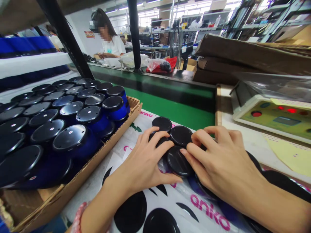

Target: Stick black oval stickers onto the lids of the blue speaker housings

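A group of black-topped round pieces [181,135] stands close together on the white sheet in front of me. My left hand [150,155] has its fingers spread, with fingertips over a rear piece and the thumb apart near the front. Between my hands is the nearest black-topped cylinder [179,161], its top glossy. My right hand [213,155] is curled, with fingertips at the right edge of that cylinder's top; its other fingers hide what lies beneath. Flat black discs [131,212] lie on a white backing sheet [155,202] below my hands.
An open cardboard tray [121,126] on the left holds rows of blue cylinders with black tops [73,137]. At right is a device with red lights [284,113]. A green belt surface [160,97] runs behind. Across it sits a person [114,45].
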`<control>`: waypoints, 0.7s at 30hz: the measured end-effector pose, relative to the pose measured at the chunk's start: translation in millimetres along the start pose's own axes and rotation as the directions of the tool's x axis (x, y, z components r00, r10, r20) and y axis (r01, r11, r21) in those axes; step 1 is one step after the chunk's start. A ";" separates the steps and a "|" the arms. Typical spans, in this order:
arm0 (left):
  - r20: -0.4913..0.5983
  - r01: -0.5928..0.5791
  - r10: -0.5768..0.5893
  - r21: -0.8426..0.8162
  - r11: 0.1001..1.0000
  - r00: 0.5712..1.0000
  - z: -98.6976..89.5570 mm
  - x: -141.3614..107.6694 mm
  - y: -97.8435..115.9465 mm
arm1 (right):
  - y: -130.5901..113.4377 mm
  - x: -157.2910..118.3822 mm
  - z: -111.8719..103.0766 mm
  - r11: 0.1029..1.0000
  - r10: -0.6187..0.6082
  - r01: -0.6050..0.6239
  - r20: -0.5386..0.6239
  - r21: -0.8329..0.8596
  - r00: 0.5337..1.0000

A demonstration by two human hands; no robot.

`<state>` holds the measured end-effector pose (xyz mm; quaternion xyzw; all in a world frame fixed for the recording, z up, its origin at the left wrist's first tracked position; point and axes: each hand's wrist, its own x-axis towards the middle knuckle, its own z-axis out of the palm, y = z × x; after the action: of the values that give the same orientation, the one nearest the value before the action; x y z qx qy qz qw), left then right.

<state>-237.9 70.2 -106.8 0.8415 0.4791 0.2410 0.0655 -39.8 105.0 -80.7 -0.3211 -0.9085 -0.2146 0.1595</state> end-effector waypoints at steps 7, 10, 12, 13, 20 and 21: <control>-0.040 -0.023 0.024 0.018 1.000 0.999 -1.8 -0.7 -0.7 | 13.6 3.6 -49.7 0.956 -0.107 0.091 0.042 0.277 0.993; -0.104 0.031 -0.032 -0.003 1.000 0.994 -25.6 -2.4 8.9 | -15.1 -19.9 -75.8 0.785 -0.303 0.037 0.330 0.619 0.894; -0.077 0.098 -0.099 -0.009 0.995 0.992 -46.8 -10.4 24.3 | -37.0 -41.5 -81.9 0.770 -0.352 -0.032 0.466 0.637 0.811; 0.002 0.130 -0.130 -0.026 0.991 0.992 -55.4 -17.4 33.8 | -45.7 -51.8 -81.1 0.776 -0.345 -0.050 0.489 0.629 0.801; 0.500 0.360 -0.306 -0.013 0.933 0.810 -31.6 -81.4 69.1 | -59.2 -73.7 -55.4 0.672 -0.273 -0.078 0.345 0.736 0.898; 0.480 0.384 -0.339 0.005 0.923 0.809 -25.0 -84.7 67.9 | -59.6 -72.5 -55.2 0.685 -0.278 -0.049 0.324 0.727 0.904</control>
<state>-233.0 -39.9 -90.8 0.7638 0.5883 0.0338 0.2634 -16.4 -1.3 -81.5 -0.2114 -0.9499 0.2208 0.0647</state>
